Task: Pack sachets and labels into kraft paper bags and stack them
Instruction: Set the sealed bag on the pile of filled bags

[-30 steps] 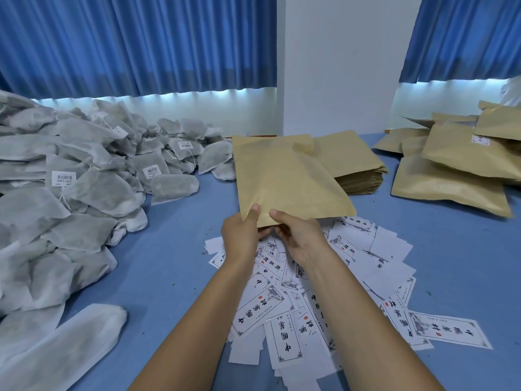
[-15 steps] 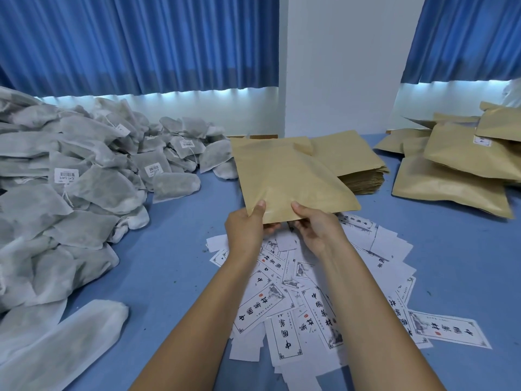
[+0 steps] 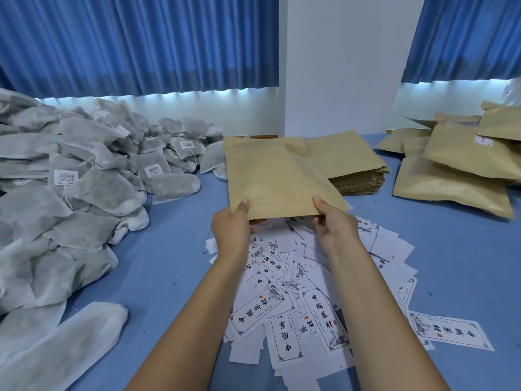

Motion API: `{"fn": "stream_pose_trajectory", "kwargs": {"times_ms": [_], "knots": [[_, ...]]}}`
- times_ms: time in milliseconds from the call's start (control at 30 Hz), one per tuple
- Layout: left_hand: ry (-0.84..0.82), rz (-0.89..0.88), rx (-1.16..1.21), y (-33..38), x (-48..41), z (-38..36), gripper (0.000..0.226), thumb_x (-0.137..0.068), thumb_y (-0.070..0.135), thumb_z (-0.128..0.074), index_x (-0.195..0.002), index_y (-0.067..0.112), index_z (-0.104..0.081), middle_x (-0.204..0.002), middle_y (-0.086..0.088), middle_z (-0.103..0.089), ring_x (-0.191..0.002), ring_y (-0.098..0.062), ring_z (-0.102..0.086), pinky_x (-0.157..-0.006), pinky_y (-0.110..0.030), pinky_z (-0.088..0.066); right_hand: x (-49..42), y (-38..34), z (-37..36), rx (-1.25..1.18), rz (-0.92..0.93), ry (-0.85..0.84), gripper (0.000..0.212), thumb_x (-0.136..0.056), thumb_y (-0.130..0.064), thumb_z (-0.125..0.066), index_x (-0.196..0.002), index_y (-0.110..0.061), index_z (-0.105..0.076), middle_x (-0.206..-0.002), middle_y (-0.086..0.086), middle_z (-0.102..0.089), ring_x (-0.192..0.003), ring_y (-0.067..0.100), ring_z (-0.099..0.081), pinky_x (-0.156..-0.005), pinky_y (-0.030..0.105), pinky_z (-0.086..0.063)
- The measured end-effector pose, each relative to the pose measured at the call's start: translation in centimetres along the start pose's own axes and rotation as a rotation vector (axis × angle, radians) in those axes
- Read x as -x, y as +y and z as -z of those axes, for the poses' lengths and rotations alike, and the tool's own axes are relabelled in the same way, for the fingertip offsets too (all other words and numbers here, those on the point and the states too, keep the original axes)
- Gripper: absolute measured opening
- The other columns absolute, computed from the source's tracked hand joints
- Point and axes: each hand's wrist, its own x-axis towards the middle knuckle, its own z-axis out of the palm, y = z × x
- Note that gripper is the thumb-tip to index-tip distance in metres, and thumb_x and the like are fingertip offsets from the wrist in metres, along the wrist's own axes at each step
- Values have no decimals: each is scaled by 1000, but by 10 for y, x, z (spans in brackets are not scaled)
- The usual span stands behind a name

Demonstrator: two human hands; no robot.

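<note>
Over the scattered labels (image 3: 310, 292), in the head view, a flat kraft paper bag (image 3: 279, 179) is held up off the blue table (image 3: 465, 277) by its near edge. The left hand (image 3: 231, 230) pinches the left corner with the thumb on top, and the right hand (image 3: 335, 224) pinches the right corner likewise. Both grips sit at the very rim, so I judge the thin bag could sag or slip free. Its mouth might also cling shut when the fingers try to part it, leaving no room for a sachet. It looks empty, tan and smooth with faint creases, a little askew, its far corner hiding part of the stack of unfilled bags (image 3: 352, 165). Grey sachets (image 3: 84, 179) are heaped at the left, and filled bags (image 3: 456, 170) lie stacked at the right.
</note>
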Motion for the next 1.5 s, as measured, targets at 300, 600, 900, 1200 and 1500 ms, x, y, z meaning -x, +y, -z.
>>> {"fn": "stream_pose_trajectory", "kwargs": {"times_ms": [300,600,900,1200,1500], "knots": [[22,-21,-4,-2,-5,-1,22,-92,24,-58,-82,5,-62,-94,-23,-69,-65,-33,-70,-56,-36,-52,-5,-6,6,4,-33,118,9,-88,0,-62,-86,-5,-54,-94,7,-58,-79,17,-58,-55,19,-48],[-207,74,15,19,-15,4,28,-94,-2,-51,-123,-1,-53,-110,-21,-62,-78,-27,-65,-47,-21,-54,23,-28,18,454,283,-91,35,-86,15,-34,-78,-6,-60,-83,11,-62,-64,31,-66,-46,24,-54],[-422,18,112,34,50,-102,24,-95,-1,-51,-116,9,-55,-117,-12,-59,-98,-30,-61,-56,-26,-58,43,-114,100,172,423,83,41,-86,15,-33,-88,-9,-66,-82,10,-65,-62,28,-64,-46,22,-51],[-614,-35,-45,17,151,-242,29,-92,5,-54,-121,7,-57,-78,-6,-56,-38,-9,-40,-37,-19,-36,64,-197,228,40,546,445,40,-84,13,-33,-77,-16,-61,-68,3,-63,-46,17,-60,-40,18,-44],[-727,-33,-75,2,242,-344,16,-91,9,-55,-105,14,-58,-85,-5,-59,-42,-10,-44,-37,-16,-36,72,-256,330,-119,595,648,40,-84,9,-32,-85,-18,-61,-69,-2,-55,-45,12,-40,-40,14,-37]]}}
